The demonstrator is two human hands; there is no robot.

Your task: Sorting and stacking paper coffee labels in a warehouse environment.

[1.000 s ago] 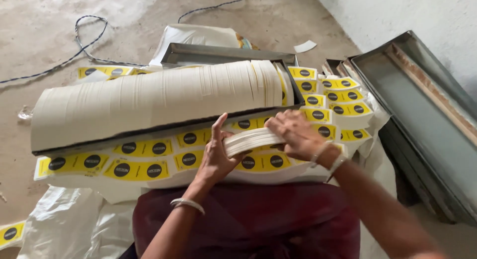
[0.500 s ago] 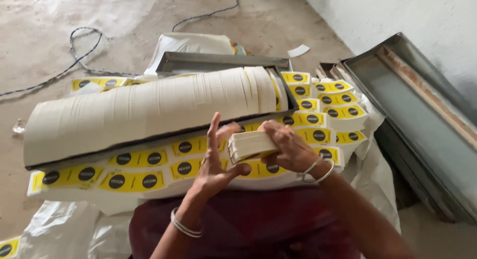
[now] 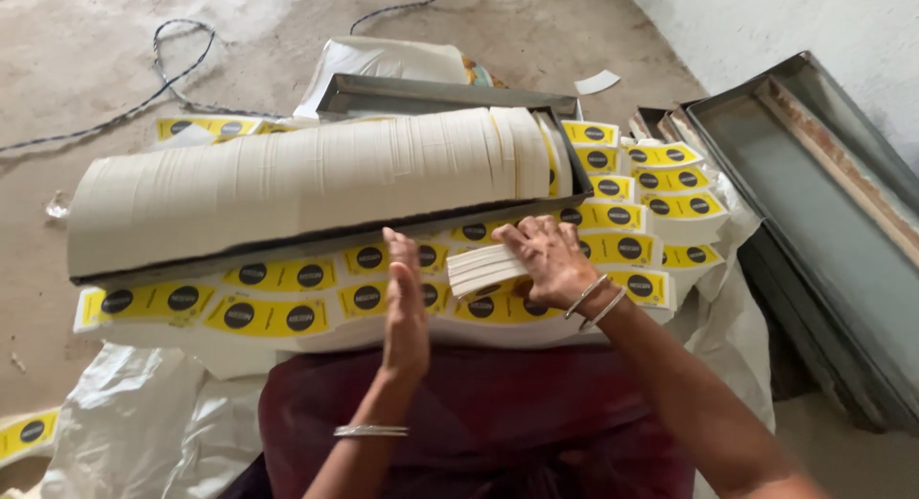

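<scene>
Stack of white die-cut labels (image 3: 486,269) sits under my right hand (image 3: 546,260), fingers curled over its right end, gripping it. Long axis runs nine to three, free end pointing at nine toward my left hand (image 3: 406,308), flat, fingers straight, just beside it.

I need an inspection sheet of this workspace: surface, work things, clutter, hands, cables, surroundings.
Surface: concrete floor, dusty; white sheet under the work.
Work things: small stack of white cards; long row of cards in a metal tray; yellow labels with black circles.
Clutter: white bag; paper scrap.
Hands: right hand grips the stack; left hand open beside it.
Cables: cable loose on floor.
Surroundings: empty trays; wall.
</scene>
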